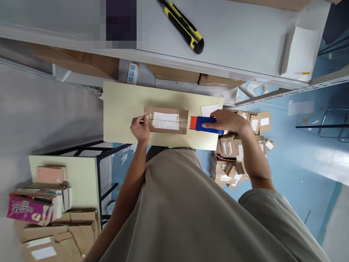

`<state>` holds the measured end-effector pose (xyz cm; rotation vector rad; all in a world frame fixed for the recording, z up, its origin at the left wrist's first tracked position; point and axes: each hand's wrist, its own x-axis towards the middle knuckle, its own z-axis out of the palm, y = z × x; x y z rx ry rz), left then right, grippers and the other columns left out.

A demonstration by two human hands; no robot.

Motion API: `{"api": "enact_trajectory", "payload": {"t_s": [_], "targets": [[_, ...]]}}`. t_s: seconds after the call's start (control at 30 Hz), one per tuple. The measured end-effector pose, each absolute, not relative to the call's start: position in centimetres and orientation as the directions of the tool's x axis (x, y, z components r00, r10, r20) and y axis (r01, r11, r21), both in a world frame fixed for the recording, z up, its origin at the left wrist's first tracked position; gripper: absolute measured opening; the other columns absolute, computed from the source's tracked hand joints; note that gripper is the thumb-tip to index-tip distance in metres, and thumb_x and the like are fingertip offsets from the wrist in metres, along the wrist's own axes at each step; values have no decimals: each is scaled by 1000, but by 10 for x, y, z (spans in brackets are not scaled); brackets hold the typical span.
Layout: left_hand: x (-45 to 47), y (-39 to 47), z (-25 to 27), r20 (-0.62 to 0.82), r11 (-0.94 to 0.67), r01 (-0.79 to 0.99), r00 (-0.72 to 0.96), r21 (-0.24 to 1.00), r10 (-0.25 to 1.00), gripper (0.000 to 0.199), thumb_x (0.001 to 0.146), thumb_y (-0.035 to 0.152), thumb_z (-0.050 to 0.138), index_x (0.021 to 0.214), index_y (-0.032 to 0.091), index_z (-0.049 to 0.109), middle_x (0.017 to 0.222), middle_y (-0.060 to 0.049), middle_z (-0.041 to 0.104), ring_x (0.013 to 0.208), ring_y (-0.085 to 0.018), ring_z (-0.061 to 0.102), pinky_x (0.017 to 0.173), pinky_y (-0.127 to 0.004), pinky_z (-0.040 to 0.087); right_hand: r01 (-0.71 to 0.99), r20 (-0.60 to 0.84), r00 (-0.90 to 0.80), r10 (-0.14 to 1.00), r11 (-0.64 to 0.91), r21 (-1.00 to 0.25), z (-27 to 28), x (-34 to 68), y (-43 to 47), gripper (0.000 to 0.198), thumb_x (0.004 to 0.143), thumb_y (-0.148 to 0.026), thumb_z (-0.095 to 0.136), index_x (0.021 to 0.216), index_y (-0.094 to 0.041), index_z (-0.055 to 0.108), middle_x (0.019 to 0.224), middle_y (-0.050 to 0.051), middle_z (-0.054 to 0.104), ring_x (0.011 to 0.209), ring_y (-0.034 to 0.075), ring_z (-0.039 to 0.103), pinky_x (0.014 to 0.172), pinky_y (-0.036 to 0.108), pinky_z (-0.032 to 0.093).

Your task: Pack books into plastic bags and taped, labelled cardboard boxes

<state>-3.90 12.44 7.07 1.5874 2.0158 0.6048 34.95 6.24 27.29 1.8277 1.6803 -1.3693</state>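
I have a cardboard box [167, 120] lying flat on the pale table [122, 109] in front of me, its long side running across my body. My left hand [141, 129] is closed at the box's left end, the thumb on the edge and the fingers curled in against it; how far they reach beneath, I cannot tell. My right hand [226, 122] is wrapped from above round a blue and red tool [201, 120], gripping the blue body, with the red end pointing at the box's right end. The two are just beside each other, and I cannot tell whether they touch. I take the step in hand to be work on that right end, with my left hand steadying the other. The next move, as I judge it, calls for a firm left hold so the box does not slide, and for the red end to line up with the middle of the box. The box is brown, long and narrow, with shiny tape [183, 124] at its ends. A white label [165, 126] covers much of the top, crossed lengthwise by a dark line, with a small yellow mark near its right edge
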Motion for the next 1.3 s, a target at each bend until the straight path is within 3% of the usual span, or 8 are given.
{"api": "enact_trajectory", "payload": {"t_s": [0.1,0.3,0.57,0.9,1.07,1.2,1.3], "targets": [[-38,124,70,-123,228,758,-194,611,973,21,107,38,67,102,20,76,112,-12,80,97,-24,75,101,-37,60,898,-810,-120,575,-285,-336,268,364,53,63,104,-77,67,108,-16,81,93,14,84,84,27,79,74,34,50],[-39,124,68,-122,222,756,-187,615,975,22,108,40,67,103,20,74,113,-13,79,101,-25,75,101,-38,60,952,-832,-5,555,-251,-173,222,345,55,62,107,-68,69,127,-10,81,116,24,84,110,36,80,88,40,56],[-39,126,69,-139,240,769,-195,593,971,22,104,43,66,101,22,72,111,-11,80,101,-25,76,104,-40,61,946,-815,109,569,-312,-91,205,308,43,58,115,-56,61,145,-9,73,137,28,80,132,40,76,101,41,59],[-37,127,71,-161,254,746,-197,615,967,23,104,43,65,101,21,71,112,-12,79,99,-24,75,103,-40,61,945,-717,180,674,-321,-65,195,266,24,48,118,-43,55,142,-4,68,126,32,80,120,40,81,92,42,60],[-37,126,73,-166,263,733,-204,627,965,23,104,44,66,100,21,71,110,-12,80,99,-25,75,104,-42,61,946,-694,216,687,-324,-27,173,259,17,34,115,-22,50,137,-6,70,116,33,83,112,39,84,86,43,59],[-40,129,73,-189,269,734,-192,623,963,22,103,41,66,107,21,72,110,-12,78,106,-28,76,105,-43,62,920,-692,254,675,-390,-44,168,265,4,42,117,-35,51,139,-4,68,121,33,82,117,39,83,90,42,60],[-26,129,84,-104,189,748,-160,636,982,27,103,38,68,123,19,72,124,-18,75,128,-34,71,116,-50,58,892,-673,290,681,-448,-68,186,278,-6,50,119,-47,47,140,-5,65,125,33,82,120,39,82,93,41,60]]}}
